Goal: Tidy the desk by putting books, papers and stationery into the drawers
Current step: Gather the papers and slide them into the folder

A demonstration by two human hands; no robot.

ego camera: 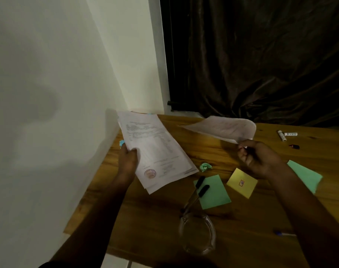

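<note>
A stack of white printed sheets bearing a round red stamp (pixel 155 149) is held above the left end of the desk, gripped at its left edge by the left hand (pixel 128 161), with the thumb laid on top and the fingers hidden beneath. A single thin white sheet (pixel 222 128) is pinched at its near corner by the right hand (pixel 259 159) and hangs curled in the air over the middle of the desk. Both are judged light and limp. The loose sheet is likely to fold or crease if it is dragged, so support along an edge or from below is advised. The stack may fan apart unless it is squared and clamped across its full thickness. On the brown wooden desk top (pixel 145 219), which looks smooth and hard, lie a green rectangular sticky note (pixel 213 192), a yellow square note (pixel 242 182), another green note (pixel 305 175) partly hidden by the right forearm, a crumpled green paper ball (pixel 205 167), two black-capped pens (pixel 195 196), a clear glass dish (pixel 197 235), a blue pen (pixel 284 234) and a white tube (pixel 286 134). No drawer is in view. A plain white wall (pixel 49 74) stands to the left and a dark draped curtain (pixel 261 55) behind, and the light is dim.
</note>
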